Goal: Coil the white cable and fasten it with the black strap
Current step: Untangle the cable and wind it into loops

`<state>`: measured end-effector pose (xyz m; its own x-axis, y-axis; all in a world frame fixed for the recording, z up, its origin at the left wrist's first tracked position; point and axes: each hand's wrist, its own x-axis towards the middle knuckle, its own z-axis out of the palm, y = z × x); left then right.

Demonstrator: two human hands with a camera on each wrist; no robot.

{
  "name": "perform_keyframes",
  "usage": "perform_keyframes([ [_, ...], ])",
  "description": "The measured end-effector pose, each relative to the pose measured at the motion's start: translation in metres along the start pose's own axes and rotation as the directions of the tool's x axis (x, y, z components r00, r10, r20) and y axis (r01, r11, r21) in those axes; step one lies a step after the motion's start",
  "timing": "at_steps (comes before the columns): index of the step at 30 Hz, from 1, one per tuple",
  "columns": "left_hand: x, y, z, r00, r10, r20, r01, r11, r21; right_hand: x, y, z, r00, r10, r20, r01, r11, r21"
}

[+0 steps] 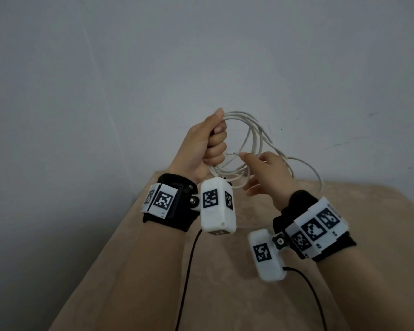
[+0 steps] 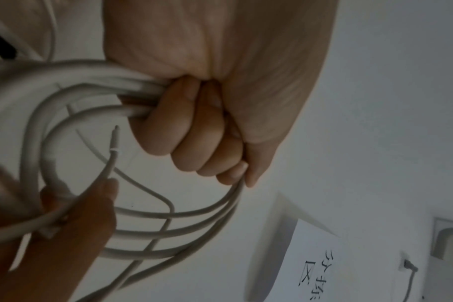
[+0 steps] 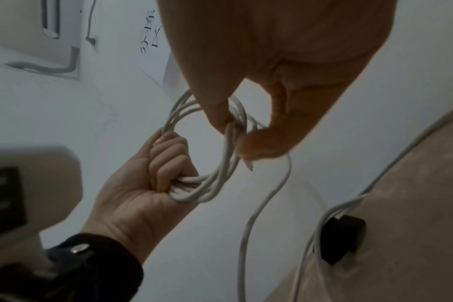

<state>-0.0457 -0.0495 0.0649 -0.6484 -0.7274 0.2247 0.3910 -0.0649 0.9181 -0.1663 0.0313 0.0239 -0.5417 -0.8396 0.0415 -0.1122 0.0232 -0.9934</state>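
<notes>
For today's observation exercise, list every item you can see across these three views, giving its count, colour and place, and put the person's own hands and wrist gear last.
white cable: one, white, coiled in loops in the air, slack trailing to the table
black strap: one, black, on the table by the trailing cable
table: one, beige, below the hands
paper sign: one, white with dark writing, on the wall
wall: grey-white, behind everything
left hand: one, grips the coil in a fist
right hand: one, pinches the cable near its free end
wrist cameras: two, white boxes with black markers on black bands, thin black leads
</notes>
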Motion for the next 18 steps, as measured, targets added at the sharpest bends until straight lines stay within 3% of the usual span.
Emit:
perform_keyframes([
  [2, 0.0, -0.001, 0.001, 1.0, -0.012, 0.01, 0.012, 1.0, -0.017, 0.001, 0.0, 0.0, 0.998, -0.011, 0.064, 0.009, 0.999, 0.033],
  [4, 0.0, -0.001, 0.001, 1.0, -0.016, 0.011, 0.016, 1.0, -0.006, 0.001, -0.001, 0.0, 0.991, -0.044, 0.125, 0.015, 0.974, 0.225],
  [7, 0.001, -0.002, 0.001, 1.0, -0.023, 0.018, 0.023, 1.0, 0.014, 0.004, -0.001, -0.003, 0.983, -0.041, 0.181, -0.055, 0.865, 0.498],
  [12, 0.002, -0.001, -0.001, 0.999, -0.04, 0.007, 0.04, 0.999, 0.033, 0.009, -0.001, -0.008, 0.972, -0.057, 0.227, -0.11, 0.745, 0.657],
  [18, 0.001, 0.004, -0.009, 0.991, -0.041, -0.127, 0.041, 0.999, -0.004, 0.017, -0.003, -0.021, 0.998, -0.061, 0.017, 0.025, 0.624, 0.781],
])
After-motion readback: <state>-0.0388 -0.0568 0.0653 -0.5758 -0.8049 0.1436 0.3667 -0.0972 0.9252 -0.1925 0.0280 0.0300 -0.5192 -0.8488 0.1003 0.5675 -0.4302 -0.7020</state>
